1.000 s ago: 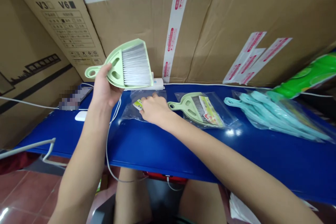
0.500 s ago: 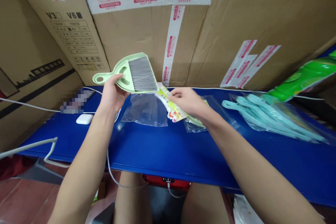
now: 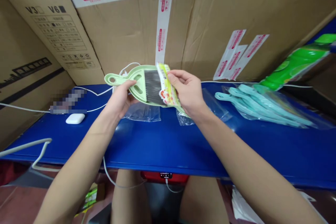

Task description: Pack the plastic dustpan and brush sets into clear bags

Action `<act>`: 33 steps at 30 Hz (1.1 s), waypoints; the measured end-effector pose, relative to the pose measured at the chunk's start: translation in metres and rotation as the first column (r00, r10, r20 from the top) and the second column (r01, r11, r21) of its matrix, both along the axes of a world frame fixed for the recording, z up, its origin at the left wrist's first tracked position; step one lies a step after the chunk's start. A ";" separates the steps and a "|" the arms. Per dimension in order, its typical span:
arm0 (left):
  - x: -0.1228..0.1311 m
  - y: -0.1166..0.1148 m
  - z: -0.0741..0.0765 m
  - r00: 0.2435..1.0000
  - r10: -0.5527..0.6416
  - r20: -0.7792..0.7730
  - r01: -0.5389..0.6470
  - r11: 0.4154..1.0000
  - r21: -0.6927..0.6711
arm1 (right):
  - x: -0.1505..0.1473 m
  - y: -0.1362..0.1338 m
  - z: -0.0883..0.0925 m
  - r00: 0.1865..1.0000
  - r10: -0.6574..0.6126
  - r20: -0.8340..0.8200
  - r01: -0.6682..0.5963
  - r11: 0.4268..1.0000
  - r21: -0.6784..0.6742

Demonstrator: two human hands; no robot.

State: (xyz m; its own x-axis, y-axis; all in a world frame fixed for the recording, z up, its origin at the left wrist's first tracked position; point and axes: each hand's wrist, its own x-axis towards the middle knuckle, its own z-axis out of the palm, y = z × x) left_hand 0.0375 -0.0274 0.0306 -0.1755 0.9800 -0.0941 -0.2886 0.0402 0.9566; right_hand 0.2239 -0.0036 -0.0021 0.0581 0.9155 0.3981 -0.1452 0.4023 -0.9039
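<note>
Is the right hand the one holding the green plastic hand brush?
No, the left hand grips the green plastic hand brush, while the right hand holds a printed card label.

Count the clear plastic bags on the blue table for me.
3. One clear plastic bag lies below the green dustpan in the left hand, one below the right hand, and one around pale teal handled items. More may be hidden.

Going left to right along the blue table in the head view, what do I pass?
Small white case → left hand holding pale green dustpan → right hand holding printed card → teal plastic handles in clear bag → bright green package
</note>
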 end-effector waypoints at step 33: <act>0.008 -0.004 -0.008 0.979 -0.136 0.149 0.159 0.976 -0.150 | -0.012 -0.026 0.025 0.988 0.129 0.085 -0.073 0.877 -0.475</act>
